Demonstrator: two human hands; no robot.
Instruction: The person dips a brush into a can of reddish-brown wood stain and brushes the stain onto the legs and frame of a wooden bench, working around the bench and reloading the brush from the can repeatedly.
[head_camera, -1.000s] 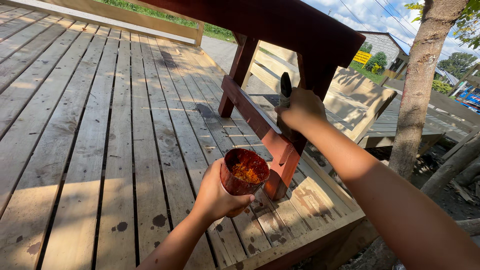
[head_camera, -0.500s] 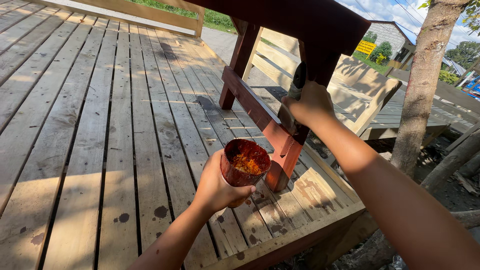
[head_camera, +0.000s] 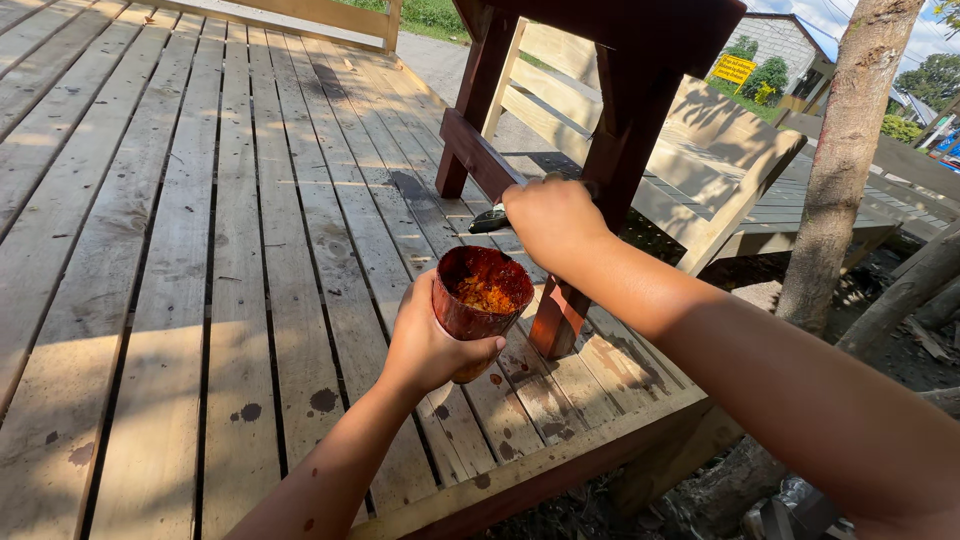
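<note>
Brush (head_camera: 489, 219) mostly hiding behind right hand (head_camera: 553, 222), fingers clenching around its handle near dark-stained table leg (head_camera: 600, 200). Left hand (head_camera: 430, 345) gripping stain-smeared cup (head_camera: 480, 297), orange liquid inside. Yellow sign (head_camera: 734, 72) sitting far right, lettering unreadable.

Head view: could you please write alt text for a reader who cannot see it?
A person's left hand holds a stained cup of red-brown paint, while the right hand grips a brush handle against the dark red leg of a wooden table. Both stand on a sunlit plank deck.
</note>
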